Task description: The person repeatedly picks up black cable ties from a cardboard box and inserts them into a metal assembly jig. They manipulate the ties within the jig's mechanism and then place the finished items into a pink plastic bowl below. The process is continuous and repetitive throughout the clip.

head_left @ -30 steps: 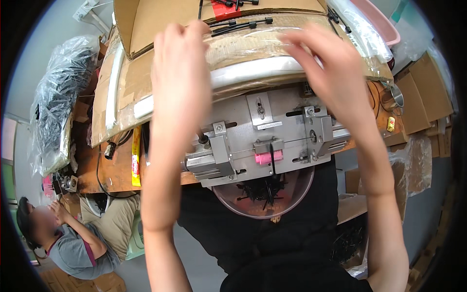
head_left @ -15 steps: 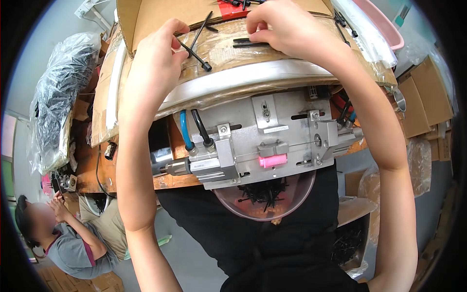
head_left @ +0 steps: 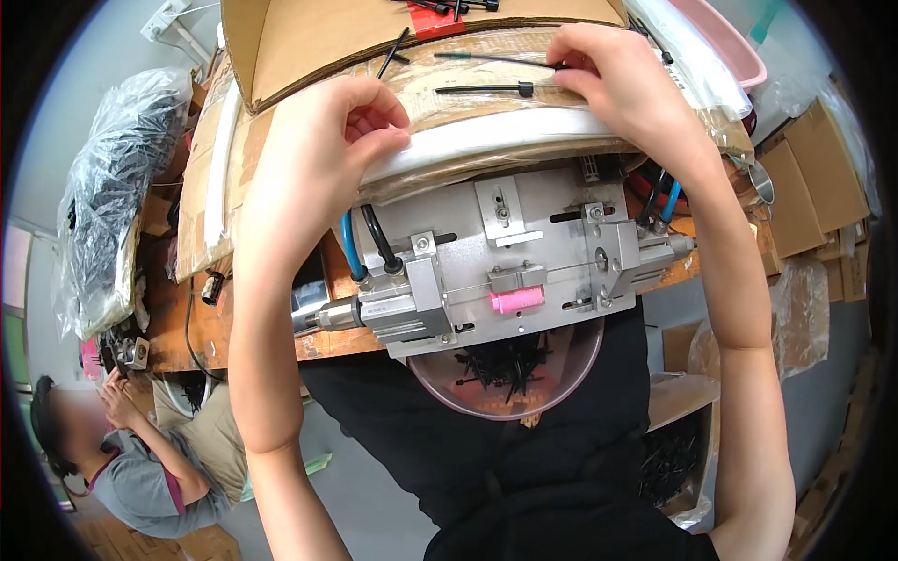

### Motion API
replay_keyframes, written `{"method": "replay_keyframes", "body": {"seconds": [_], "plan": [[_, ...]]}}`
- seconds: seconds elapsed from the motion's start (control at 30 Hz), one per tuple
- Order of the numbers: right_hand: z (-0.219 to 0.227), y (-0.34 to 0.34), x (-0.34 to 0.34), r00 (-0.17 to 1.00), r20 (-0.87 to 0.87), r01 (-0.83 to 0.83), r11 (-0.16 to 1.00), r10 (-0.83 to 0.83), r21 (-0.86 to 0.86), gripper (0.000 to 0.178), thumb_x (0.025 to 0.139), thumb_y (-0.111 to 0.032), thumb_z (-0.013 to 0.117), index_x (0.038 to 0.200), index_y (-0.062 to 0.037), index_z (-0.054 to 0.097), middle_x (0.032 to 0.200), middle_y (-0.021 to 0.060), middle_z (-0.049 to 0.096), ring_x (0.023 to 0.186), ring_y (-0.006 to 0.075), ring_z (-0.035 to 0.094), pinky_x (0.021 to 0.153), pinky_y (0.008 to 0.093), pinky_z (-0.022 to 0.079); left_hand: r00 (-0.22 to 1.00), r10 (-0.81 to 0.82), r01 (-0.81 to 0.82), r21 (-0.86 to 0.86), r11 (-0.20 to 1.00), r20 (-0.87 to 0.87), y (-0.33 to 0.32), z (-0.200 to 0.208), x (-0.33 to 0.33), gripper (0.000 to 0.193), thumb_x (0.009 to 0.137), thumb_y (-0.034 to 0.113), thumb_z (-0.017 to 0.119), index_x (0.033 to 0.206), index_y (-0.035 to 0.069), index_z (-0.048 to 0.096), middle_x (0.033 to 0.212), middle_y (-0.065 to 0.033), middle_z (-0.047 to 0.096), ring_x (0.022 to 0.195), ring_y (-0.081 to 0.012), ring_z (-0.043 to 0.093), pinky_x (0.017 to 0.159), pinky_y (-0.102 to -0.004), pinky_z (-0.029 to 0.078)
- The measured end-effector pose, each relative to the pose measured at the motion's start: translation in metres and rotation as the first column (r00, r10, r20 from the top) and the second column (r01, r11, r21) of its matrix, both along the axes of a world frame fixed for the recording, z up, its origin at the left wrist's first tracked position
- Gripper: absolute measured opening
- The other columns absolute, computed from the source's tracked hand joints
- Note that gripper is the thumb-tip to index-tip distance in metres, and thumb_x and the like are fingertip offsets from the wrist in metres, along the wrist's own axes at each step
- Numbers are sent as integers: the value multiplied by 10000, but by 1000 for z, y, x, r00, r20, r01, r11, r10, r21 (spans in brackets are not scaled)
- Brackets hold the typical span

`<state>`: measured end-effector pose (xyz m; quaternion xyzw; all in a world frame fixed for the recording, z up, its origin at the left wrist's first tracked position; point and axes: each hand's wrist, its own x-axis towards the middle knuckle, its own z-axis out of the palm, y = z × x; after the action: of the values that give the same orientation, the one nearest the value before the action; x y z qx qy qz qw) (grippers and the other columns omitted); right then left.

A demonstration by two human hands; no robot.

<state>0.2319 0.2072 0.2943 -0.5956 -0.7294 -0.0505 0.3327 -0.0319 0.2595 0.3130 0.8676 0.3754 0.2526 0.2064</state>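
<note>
My right hand pinches one end of a thin black rod, which points left above the taped cardboard. Just nearer lies another black rod with a thick cylindrical head at its right end. My left hand has its fingers curled and the thumb close to the index fingertip, at the cardboard's near edge by the white strip; anything between those tips is too small to make out. Beyond it rests another black rod against the open box.
A metal fixture with cylinders, hoses and a pink piece stands below my hands. Under it, a translucent bowl holds black parts. The open cardboard box is ahead. A person sits at the left.
My right hand has moved right with one rod, leaving the headed rod in plain view. My left hand has come nearer and right; the headed rod it held no longer shows there.
</note>
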Motion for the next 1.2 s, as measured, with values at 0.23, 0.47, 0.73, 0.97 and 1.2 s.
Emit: {"method": "replay_keyframes", "body": {"seconds": [0.23, 0.47, 0.73, 0.97, 1.2], "plan": [[-6, -35, 10, 913, -408, 100, 982, -25, 163, 180, 903, -77, 595, 1055, 1, 655, 797, 85, 668, 652, 152, 610, 610, 277, 489, 979, 115, -177, 419, 891, 169, -45, -38, -11, 195, 772, -45, 695, 959, -3, 665, 944, -118, 594, 775, -220, 611, 738, -322, 506], [-21, -102, 0, 773, -598, -61, 962, 214, 264, 270, 1026, -187, 504, 1171, 23, 591, 904, 99, 659, 741, 100, 563, 634, 217, 428, 991, 46, -79, 284, 956, 123, -181, -119, 7, 543, 728, -64, 679, 1264, -28, 595, 994, -114, 561, 854, -237, 567, 737, -338, 482], [-23, -133, -20, 743, -623, -65, 952, 245, 297, 289, 988, -158, 572, 1174, 62, 565, 966, 161, 657, 788, 139, 598, 639, 228, 452, 970, 64, -2, 253, 968, -236, -184, -134, 31, 708, 727, -46, 586, 1401, -112, 380, 957, -101, 505, 812, -205, 515, 765, -297, 467], [-49, -161, -37, 786, -589, -70, 973, 189, 219, 242, 851, 89, 641, 1084, 46, 591, 1019, 173, 672, 796, 159, 632, 622, 227, 499, 965, 45, 16, 230, 973, -259, -183, -128, 30, 710, 733, -42, 589, 1401, -121, 363, 974, -113, 504, 851, -220, 520, 799, -304, 471], [-110, -183, -83, 927, -349, -140, 990, 138, 21, 607, 707, 157, 700, 1286, 101, 526, 1051, 167, 663, 688, 220, 620, 601, 322, 511, 992, 13, 32, 358, 933, -123, -128, -74, 19, 621, 751, -21, 613, 1359, -4, 490, 966, -143, 516, 889, -278, 529, 818, -367, 478]]}}
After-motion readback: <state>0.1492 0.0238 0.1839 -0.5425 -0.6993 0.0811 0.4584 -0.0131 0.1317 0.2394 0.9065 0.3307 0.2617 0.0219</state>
